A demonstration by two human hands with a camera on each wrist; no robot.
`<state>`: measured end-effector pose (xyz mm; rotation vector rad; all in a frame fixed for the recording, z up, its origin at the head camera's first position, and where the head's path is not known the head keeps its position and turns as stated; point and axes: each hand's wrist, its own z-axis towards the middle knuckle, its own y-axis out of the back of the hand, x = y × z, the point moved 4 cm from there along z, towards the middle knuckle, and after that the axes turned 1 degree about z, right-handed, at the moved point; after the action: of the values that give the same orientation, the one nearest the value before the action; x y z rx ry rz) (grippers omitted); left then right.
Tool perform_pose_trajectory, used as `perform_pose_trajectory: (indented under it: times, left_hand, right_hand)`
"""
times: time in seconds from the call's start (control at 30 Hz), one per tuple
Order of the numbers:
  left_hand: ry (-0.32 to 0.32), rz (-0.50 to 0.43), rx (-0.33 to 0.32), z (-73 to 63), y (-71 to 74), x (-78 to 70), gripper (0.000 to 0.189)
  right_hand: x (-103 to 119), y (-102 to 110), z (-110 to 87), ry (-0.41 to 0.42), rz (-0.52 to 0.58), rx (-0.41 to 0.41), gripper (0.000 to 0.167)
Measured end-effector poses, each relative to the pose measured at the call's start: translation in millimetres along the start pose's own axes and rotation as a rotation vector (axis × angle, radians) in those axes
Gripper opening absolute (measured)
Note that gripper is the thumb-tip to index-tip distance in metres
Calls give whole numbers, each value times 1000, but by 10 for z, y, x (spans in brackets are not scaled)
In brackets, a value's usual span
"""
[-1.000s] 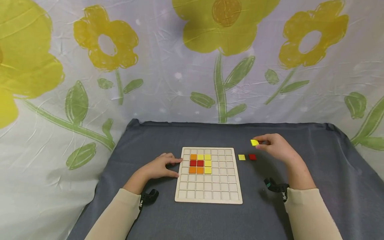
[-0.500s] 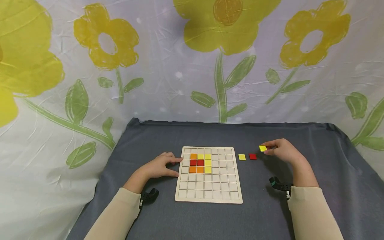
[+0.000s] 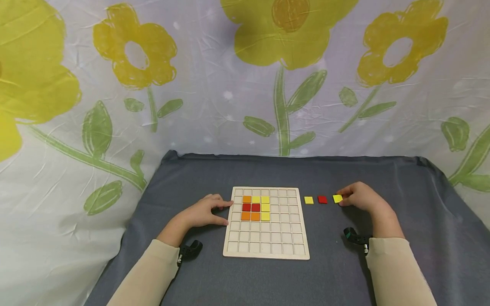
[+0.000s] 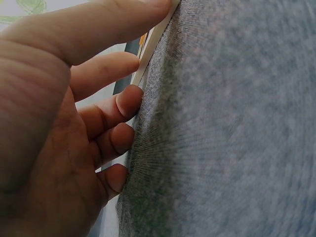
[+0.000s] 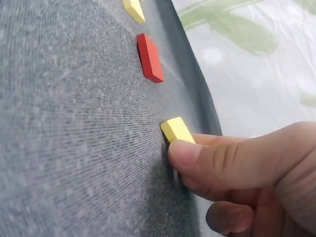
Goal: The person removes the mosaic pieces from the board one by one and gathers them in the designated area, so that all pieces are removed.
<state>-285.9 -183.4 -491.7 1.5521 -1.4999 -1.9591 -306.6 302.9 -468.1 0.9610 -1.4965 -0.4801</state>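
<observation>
My right hand (image 3: 361, 196) pinches a yellow square tile (image 3: 337, 198) between thumb and fingers, low at the cloth. In the right wrist view the thumb covers the near end of this tile (image 5: 177, 130). Left of it lie a red tile (image 3: 323, 199) and another yellow tile (image 3: 309, 200), in one row. With thumb and index finger, my left hand (image 3: 203, 212) touches the left edge of a wooden grid board (image 3: 266, 238). The left wrist view shows its other fingers loosely bent beside the board's edge (image 4: 153, 44). Orange, red and yellow tiles (image 3: 255, 207) fill a block of cells at the board's upper left.
Dark grey cloth (image 3: 264, 280) covers the table under everything. Behind it hangs a pale curtain (image 3: 214, 106) printed with yellow flowers. Black straps with cameras sit at both wrists, the right one (image 3: 356, 236) close over the cloth.
My right hand has carried the yellow tile rightward past the red tile, then down to the cloth in line with the other two. The left hand and board have stayed put.
</observation>
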Motion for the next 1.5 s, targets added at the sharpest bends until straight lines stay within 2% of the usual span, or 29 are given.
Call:
perform_pose_trajectory:
  times: [0.13, 0.4, 0.7, 1.17, 1.37, 1.5]
  left_hand:
    - [-1, 0, -1, -2, -1, -1, 71]
    - [-3, 4, 1, -8, -3, 3, 72]
    - [12, 7, 7, -13, 3, -13, 72]
    - [9, 11, 6, -17, -1, -12, 72]
    - [11, 7, 4, -12, 2, -16, 72]
    - [12, 6, 2, -12, 8, -22, 72]
  right_hand:
    - [1, 0, -2, -11, 3, -2, 47]
    - [17, -4, 16, -29, 8, -4, 33]
    - [65, 16, -15, -21, 28, 6, 37]
    - [601, 212, -170, 72, -4, -87, 43]
    - [834, 225, -242, 133, 37, -128, 42]
    - [965, 203, -272, 197, 103, -134, 41]
